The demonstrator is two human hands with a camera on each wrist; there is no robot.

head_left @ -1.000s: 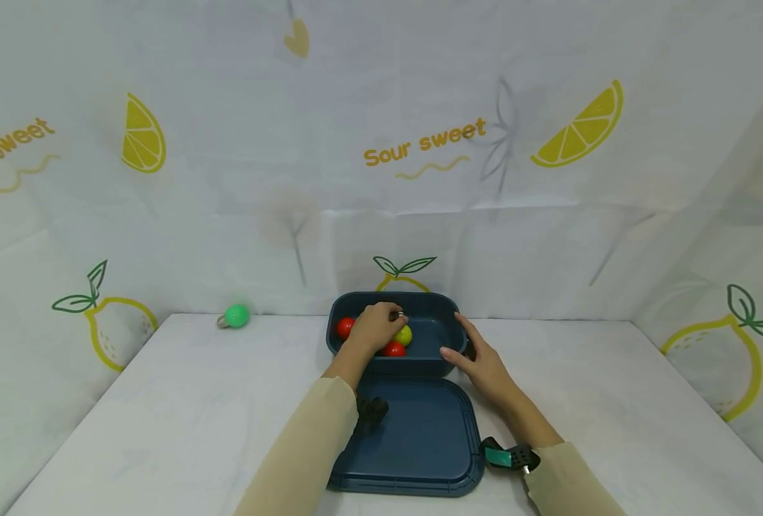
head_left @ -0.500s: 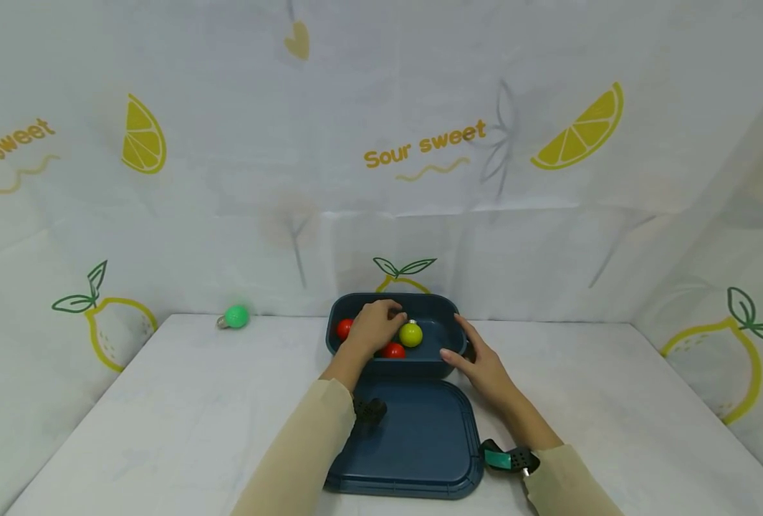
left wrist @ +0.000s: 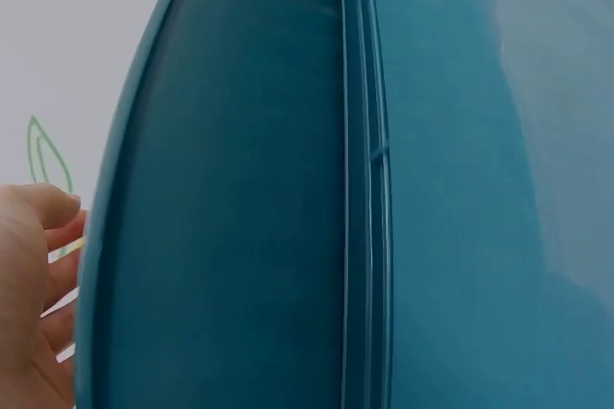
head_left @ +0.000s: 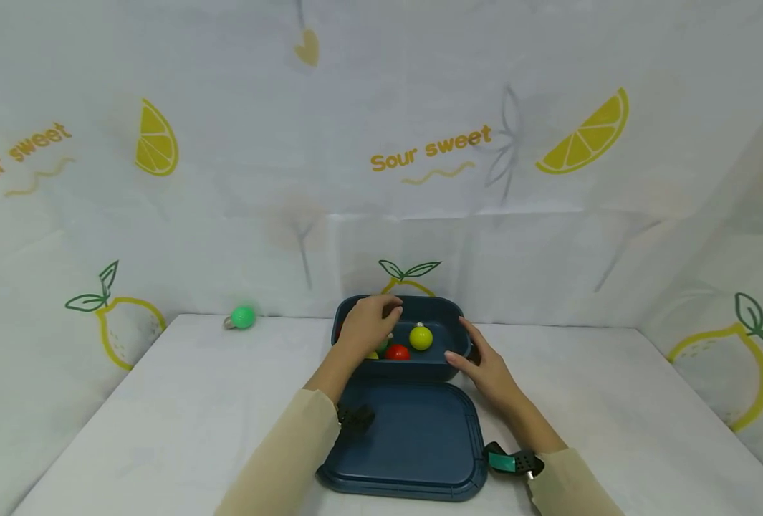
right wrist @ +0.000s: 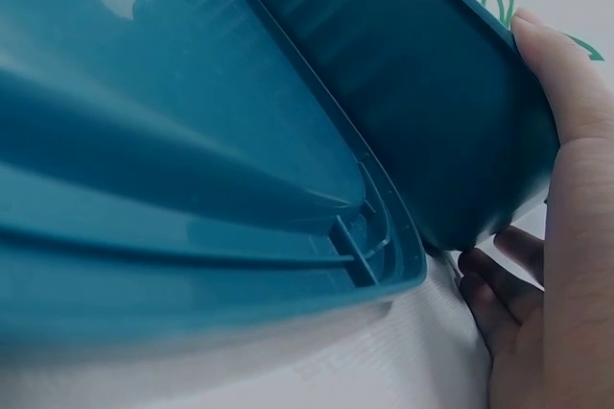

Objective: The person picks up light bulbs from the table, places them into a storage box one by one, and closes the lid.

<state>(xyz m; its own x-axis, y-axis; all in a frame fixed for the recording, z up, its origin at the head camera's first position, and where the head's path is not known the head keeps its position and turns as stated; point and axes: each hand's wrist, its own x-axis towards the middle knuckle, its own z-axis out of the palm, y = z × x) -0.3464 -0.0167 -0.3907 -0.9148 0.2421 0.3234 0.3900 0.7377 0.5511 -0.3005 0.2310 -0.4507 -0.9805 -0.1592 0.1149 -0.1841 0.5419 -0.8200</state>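
A dark blue plastic box (head_left: pixel 442 370) stands near the back of the table. My left hand (head_left: pixel 365 324) reaches over its left side, fingers loosely bent and no object visible between them. In the left wrist view the left hand (left wrist: pixel 34 284) shows beyond the box wall (left wrist: pixel 221 188). Inside lie a yellow bulb (head_left: pixel 420 338) with a silver base, a red round piece (head_left: pixel 397 352) and a green one (head_left: pixel 382 346), partly covered by the hand. My right hand (head_left: pixel 489 373) holds the box's right end. The right wrist view shows its thumb (right wrist: pixel 552 59) at the rim, fingers (right wrist: pixel 499 284) low on the outside.
The blue lid (head_left: pixel 413 437) lies flat in front of the box, under the left forearm. A green bulb (head_left: pixel 243 317) with a screw base rests at the table's back left edge. White cloth with lemon prints (head_left: pixel 584 136) hangs behind.
My left hand let go of the yellow bulb and moved left within the box, uncovering a green piece. The right hand stays on the box. The head view turned slightly.
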